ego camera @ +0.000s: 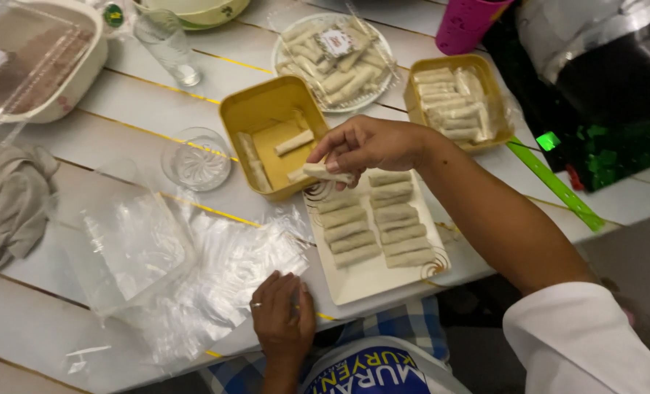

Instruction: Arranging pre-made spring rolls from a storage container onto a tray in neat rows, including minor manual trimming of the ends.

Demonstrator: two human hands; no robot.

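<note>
Right hand (pixel 365 146) reaches in from the right, fingers pinched narrow around one pale spring roll (pixel 327 173), held over the top edge of the white rectangular tray (pixel 368 281) and just beside the lower right corner of the yellow tub (pixel 266 109). Roll is roughly level, sticking out left of the fingertips. Left hand (pixel 282 317) lies flat, palm down, fingers loosely together, grips nothing; it presses on the edge of the clear plastic bags (pixel 193 277) spread on the white plank counter (pixel 121 102), near the tray's lower left corner. A ring shows on one finger. Tray carries two columns of rolls (pixel 372 222), lying side by side, touching; its lower part is bare. Yellow tub holds a few rolls along its left wall and one loose in the middle. Second yellow tub (pixel 457 102) sits upper right, packed with rolls and wrapped in clear film. Round white plate (pixel 333 62) of rolls under film sits between the two tubs, further back. Small glass dish (pixel 196 159) left of the open tub, a tall drinking glass (pixel 166 45) behind it. Grey cloth (pixel 8 204) at far left. Green ruler (pixel 554 186) lies diagonal at the right edge, next to a black bag (pixel 602 95). Pink cup (pixel 467 25) at the top.
</note>
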